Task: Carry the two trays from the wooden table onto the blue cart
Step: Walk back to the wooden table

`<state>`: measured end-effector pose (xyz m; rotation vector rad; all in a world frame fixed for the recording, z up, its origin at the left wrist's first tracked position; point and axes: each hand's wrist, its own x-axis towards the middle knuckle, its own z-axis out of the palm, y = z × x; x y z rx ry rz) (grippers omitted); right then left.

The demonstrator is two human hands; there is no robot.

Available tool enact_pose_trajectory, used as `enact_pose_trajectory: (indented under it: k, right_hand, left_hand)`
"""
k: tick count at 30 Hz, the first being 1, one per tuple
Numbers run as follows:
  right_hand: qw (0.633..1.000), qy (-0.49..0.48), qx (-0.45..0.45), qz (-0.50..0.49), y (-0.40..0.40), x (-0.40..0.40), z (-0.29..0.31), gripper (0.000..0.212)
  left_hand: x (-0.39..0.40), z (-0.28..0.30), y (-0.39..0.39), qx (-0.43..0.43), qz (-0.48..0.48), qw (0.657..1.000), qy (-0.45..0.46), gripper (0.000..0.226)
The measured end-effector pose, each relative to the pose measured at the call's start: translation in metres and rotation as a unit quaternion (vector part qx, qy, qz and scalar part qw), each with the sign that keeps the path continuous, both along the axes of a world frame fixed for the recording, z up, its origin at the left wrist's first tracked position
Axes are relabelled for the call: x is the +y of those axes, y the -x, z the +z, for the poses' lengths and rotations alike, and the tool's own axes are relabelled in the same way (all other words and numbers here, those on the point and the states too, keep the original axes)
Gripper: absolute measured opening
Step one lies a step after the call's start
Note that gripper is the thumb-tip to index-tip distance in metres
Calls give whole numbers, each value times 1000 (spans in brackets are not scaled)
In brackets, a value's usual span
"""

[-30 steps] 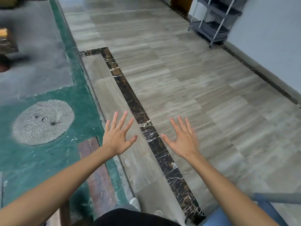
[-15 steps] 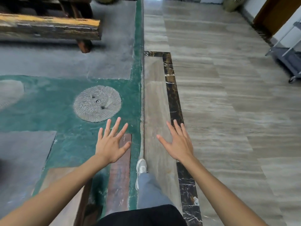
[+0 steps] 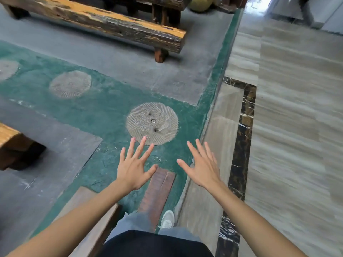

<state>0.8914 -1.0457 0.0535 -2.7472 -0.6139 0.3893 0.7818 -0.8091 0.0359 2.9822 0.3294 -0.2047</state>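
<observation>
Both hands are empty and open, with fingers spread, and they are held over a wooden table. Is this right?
Not quite. The head view shows the left hand and right hand empty and spread, but over the floor, not over a table.

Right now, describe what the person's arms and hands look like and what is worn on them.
Both arms are bare from the bottom edge of the picture to the wrists: no sleeves show. The left hand and right hand wear no gloves, and no rings, watch or bracelet can be seen. The fingers are slender, with short nails. Lower down, a dark top, grey-blue trousers and a white shoe show.
</observation>
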Motion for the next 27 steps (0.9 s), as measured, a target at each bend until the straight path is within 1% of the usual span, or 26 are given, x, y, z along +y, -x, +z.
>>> enact_pose_trajectory:
  k: [2,5,12,18,21,27]
  right_hand:
    - [999,1,1,44,-19,31,0,89]
    - [994,13,5,108,-47,79,-5,90]
    - [969,31,21,242,-87,207,-18,85]
    - [941,60,10,333,-126,347,-16,83]
    - [922,74,-5,381,-136,413,-12,82]
    - [888,67,-1,455,-119,530,-16,79]
  left_hand:
    - [16,-1,2,-12,46,999,10,78]
    - [46,-7,7,2,121,992,27,80]
    - [126,-27,22,11,269,963,34,81]
    - [218,-35,11,6,357,933,36,79]
    - [259,-35,10,0,405,913,43,78]
    - [323,-34,27,9,475,879,40,80]
